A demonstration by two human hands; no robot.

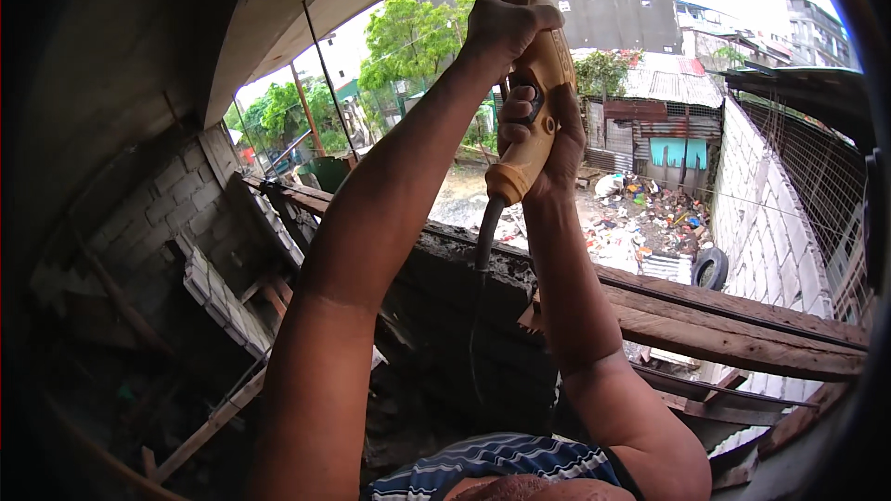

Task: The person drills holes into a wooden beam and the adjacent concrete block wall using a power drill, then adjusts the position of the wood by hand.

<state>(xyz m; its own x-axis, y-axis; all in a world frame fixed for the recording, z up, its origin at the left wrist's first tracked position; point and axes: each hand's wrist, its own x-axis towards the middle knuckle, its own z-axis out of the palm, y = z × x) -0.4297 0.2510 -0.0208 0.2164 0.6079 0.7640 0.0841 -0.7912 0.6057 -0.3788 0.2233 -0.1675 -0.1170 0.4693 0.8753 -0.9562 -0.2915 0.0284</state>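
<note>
Yellow power drill point(536, 83) is gripped overhead at 12 o'clock, left hand point(501, 23) closed on body, right hand point(548, 153) closed on handle; should be kept steady, cord point(484, 241) clear.

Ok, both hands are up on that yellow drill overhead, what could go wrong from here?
The yellow drill points up into the ceiling above the head, so dust could fall toward the face. Its black cord hangs between the forearms and might snag. The left hand and right hand work beside an open drop past the wooden planks.
</note>
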